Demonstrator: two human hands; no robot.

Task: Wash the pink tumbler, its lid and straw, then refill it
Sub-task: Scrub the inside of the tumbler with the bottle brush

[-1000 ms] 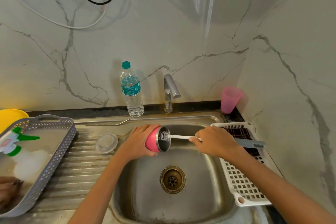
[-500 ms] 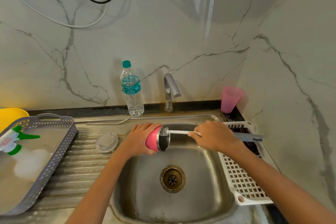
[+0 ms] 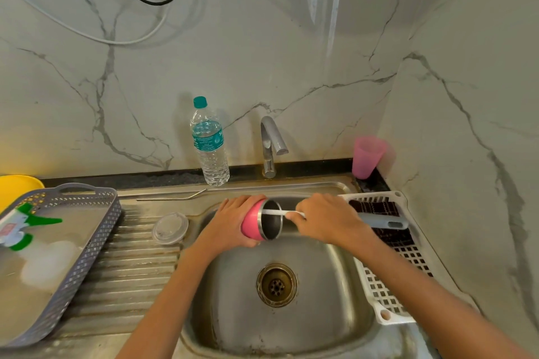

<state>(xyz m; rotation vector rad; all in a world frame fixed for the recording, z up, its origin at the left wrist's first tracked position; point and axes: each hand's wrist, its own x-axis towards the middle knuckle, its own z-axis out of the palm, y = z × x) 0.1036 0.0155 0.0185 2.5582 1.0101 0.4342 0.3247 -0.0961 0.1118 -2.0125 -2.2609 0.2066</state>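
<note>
1. The sink's steel basin (image 3: 320, 315) fills the near middle, with its round drain (image 3: 276, 285) at the bottom.
2. On the near left part of the drainboard (image 3: 128, 271) a grey perforated basket (image 3: 97, 237) holds a spray bottle (image 3: 20, 227) with a green trigger, lying on its side.
3. A white slotted rack (image 3: 388, 294) sits along the sink's right edge, with a dark patterned cloth (image 3: 374, 207) at its far end.
4. The pink tumbler (image 3: 251, 223) is held on its side above the far part of the basin, mouth facing right. It is pink outside, with a steel rim and a dark steel inside.
5. The left hand (image 3: 230, 221) grips the pink body, fingers curled round it.
6. The right hand (image 3: 326, 220) has its fingers closed round a bottle brush (image 3: 278, 212). The white stem enters the tumbler's mouth and the grey handle end lies over the cloth.
7. The clear lid (image 3: 170, 227) lies flat on the drainboard, beside the basin's far left corner.
8. The metal straw (image 3: 172, 198), bent at one end, lies along the drainboard's far edge.
9. On the dark tabletop strip behind stand a capped water bottle (image 3: 209, 146), the tap (image 3: 269, 143) and, in the right corner, a pink cup (image 3: 367, 156).
</note>
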